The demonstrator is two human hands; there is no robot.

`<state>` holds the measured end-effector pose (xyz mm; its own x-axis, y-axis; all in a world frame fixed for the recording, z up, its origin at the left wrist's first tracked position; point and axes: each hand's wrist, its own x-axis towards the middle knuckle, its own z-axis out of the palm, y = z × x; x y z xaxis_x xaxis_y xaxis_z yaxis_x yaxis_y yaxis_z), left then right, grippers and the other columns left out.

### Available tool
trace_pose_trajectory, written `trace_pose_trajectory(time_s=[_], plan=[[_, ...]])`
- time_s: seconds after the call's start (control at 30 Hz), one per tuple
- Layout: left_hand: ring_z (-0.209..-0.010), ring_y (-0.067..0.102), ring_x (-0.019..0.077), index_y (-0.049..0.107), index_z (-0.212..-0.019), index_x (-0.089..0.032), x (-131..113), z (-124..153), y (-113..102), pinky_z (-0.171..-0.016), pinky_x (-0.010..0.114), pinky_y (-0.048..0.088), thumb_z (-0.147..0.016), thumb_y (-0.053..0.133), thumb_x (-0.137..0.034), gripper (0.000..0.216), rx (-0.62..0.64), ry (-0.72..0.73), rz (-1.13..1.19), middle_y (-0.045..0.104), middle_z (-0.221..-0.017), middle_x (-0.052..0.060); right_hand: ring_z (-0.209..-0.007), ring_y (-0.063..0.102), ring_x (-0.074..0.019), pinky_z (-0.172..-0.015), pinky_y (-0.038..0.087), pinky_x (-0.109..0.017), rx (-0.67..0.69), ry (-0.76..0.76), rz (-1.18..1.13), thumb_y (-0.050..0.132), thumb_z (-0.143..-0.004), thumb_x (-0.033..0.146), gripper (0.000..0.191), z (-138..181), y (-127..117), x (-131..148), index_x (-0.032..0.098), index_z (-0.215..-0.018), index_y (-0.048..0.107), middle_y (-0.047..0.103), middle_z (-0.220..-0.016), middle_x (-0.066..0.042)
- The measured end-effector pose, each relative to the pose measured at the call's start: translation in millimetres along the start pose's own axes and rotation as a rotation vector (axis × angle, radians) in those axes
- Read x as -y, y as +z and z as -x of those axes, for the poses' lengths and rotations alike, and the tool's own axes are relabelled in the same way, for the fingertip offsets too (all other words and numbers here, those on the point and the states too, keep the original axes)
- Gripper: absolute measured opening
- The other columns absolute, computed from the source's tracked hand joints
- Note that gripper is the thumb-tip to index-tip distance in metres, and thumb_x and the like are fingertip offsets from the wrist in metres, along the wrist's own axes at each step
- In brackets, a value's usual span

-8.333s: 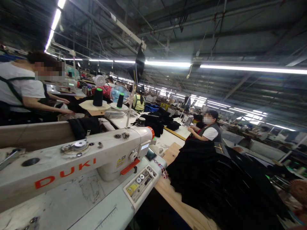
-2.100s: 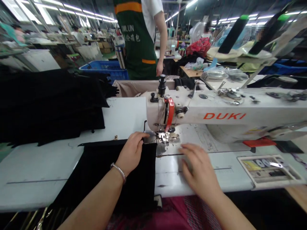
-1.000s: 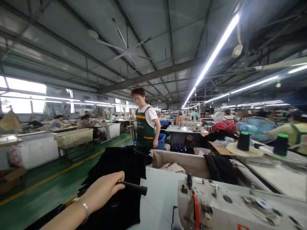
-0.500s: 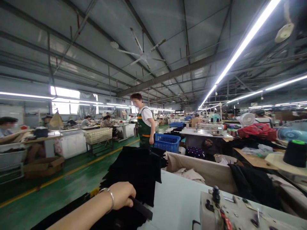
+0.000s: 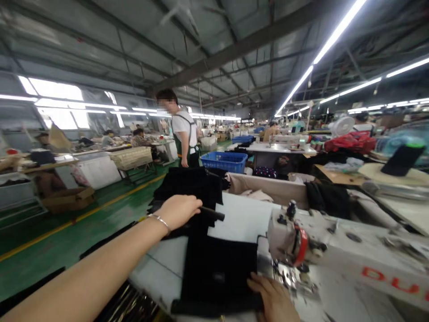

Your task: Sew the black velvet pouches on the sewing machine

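My left hand (image 5: pixel 179 212) is closed around one end of a narrow, stiff-looking black strip (image 5: pixel 214 214), just above a stack of black cut fabric (image 5: pixel 187 185) at the table's far end. At the lower right, my right hand (image 5: pixel 273 297) has its fingers bent over the right edge of a black fabric piece (image 5: pixel 217 268); its thumb is hidden. That piece lies flat on the pale tabletop, with a thick folded band along its near edge. Right beside it stands a white sewing machine (image 5: pixel 335 255) with a red part on its head.
Behind the table is a beige fabric-lined bin (image 5: pixel 275 190) with cloth in it. A person (image 5: pixel 182 129) in a dark green apron stands near a blue basket (image 5: pixel 224 162). A black thread cone (image 5: pixel 404 160) stands at right. Green floor with a yellow line lies left.
The view has tipped down, bringing my right hand, the flat fabric piece and more of the machine into sight. My left hand still holds the strip. The person in the apron has turned slightly.
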<state>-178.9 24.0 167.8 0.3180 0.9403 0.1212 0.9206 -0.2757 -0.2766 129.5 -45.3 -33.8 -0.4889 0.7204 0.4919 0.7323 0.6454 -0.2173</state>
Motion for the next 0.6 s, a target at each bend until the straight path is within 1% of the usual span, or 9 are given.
trace_pose_trajectory(time_s=[0.07, 0.13, 0.2, 0.27, 0.33, 0.37, 0.43, 0.5, 0.6], plan=[[-0.086, 0.063, 0.0233, 0.065, -0.099, -0.022, -2, -1, 0, -0.073, 0.032, 0.044, -0.099, 0.045, -0.034, 0.024, -0.015, 0.009, -0.016, 0.065, -0.095, 0.008, -0.120, 0.057, -0.0250, -0.099, 0.050, -0.044, 0.081, 0.028, 0.013, 0.045, -0.083, -0.005, 0.060, 12, 6, -2, 0.023, -0.134, 0.055, 0.060, -0.132, -0.008], [-0.084, 0.063, 0.0240, 0.064, -0.100, -0.021, -2, 2, 3, -0.071, 0.032, 0.043, -0.099, 0.044, -0.036, 0.025, -0.024, 0.012, -0.034, 0.063, -0.094, 0.008, -0.128, 0.051, -0.0223, -0.102, 0.048, -0.041, 0.123, 0.006, 0.008, 0.037, -0.078, -0.007, 0.071, 32, -2, -11, 0.020, -0.143, 0.046, 0.054, -0.141, -0.008], [-0.083, 0.062, 0.0236, 0.064, -0.101, -0.021, -2, 8, 7, -0.069, 0.032, 0.042, -0.100, 0.043, -0.037, 0.026, -0.032, 0.004, -0.051, 0.063, -0.093, 0.007, -0.127, 0.052, -0.0224, -0.103, 0.048, -0.041, 0.095, 0.051, 0.039, 0.038, -0.085, 0.003, 0.060, 61, -21, -30, 0.019, -0.143, 0.047, 0.053, -0.141, -0.009], [-0.082, 0.062, 0.0224, 0.064, -0.103, -0.022, -2, 17, 13, -0.067, 0.030, 0.040, -0.100, 0.043, -0.037, 0.026, -0.041, -0.013, -0.067, 0.062, -0.092, 0.006, -0.116, 0.058, -0.0269, -0.098, 0.050, -0.043, 0.022, 0.186, 0.160, 0.045, -0.094, 0.027, 0.041, 94, -42, -57, 0.019, -0.132, 0.058, 0.060, -0.130, -0.012], [-0.082, 0.062, 0.0218, 0.063, -0.105, -0.022, -3, 23, 18, -0.066, 0.029, 0.039, -0.100, 0.042, -0.038, 0.026, -0.053, -0.036, -0.080, 0.063, -0.093, 0.005, -0.105, 0.062, -0.0318, -0.095, 0.049, -0.050, -0.028, 0.332, 0.289, 0.046, -0.094, 0.047, 0.045, 123, -56, -83, 0.018, -0.123, 0.064, 0.063, -0.121, -0.014], [-0.083, 0.063, 0.0218, 0.063, -0.105, -0.022, -5, 25, 20, -0.066, 0.029, 0.039, -0.101, 0.042, -0.038, 0.026, -0.061, -0.050, -0.085, 0.063, -0.093, 0.005, -0.100, 0.063, -0.0319, -0.093, 0.049, -0.050, -0.022, 0.361, 0.314, 0.045, -0.094, 0.050, 0.047, 135, -59, -95, 0.018, -0.122, 0.065, 0.064, -0.116, -0.015], [-0.083, 0.062, 0.0222, 0.063, -0.104, -0.022, -7, 27, 23, -0.066, 0.030, 0.039, -0.100, 0.042, -0.038, 0.027, -0.080, -0.080, -0.091, 0.063, -0.092, 0.005, -0.092, 0.064, -0.0300, -0.089, 0.051, -0.047, 0.037, 0.361, 0.317, 0.042, -0.095, 0.047, 0.046, 150, -61, -111, 0.018, -0.124, 0.064, 0.065, -0.107, -0.014], [-0.082, 0.062, 0.0224, 0.063, -0.102, -0.022, -10, 27, 24, -0.064, 0.030, 0.038, -0.100, 0.043, -0.038, 0.027, -0.100, -0.102, -0.091, 0.063, -0.091, 0.005, -0.087, 0.064, -0.0279, -0.085, 0.051, -0.044, 0.102, 0.339, 0.304, 0.040, -0.095, 0.036, 0.041, 156, -59, -120, 0.019, -0.125, 0.062, 0.066, -0.100, -0.012], [-0.079, 0.062, 0.0223, 0.063, -0.100, -0.022, -15, 29, 20, -0.061, 0.030, 0.036, -0.100, 0.043, -0.038, 0.026, -0.125, -0.110, -0.086, 0.063, -0.089, 0.004, -0.087, 0.066, -0.0278, -0.083, 0.052, -0.043, 0.087, 0.379, 0.284, 0.038, -0.092, 0.025, 0.036, 149, -56, -117, 0.019, -0.117, 0.064, 0.066, -0.096, -0.013]])
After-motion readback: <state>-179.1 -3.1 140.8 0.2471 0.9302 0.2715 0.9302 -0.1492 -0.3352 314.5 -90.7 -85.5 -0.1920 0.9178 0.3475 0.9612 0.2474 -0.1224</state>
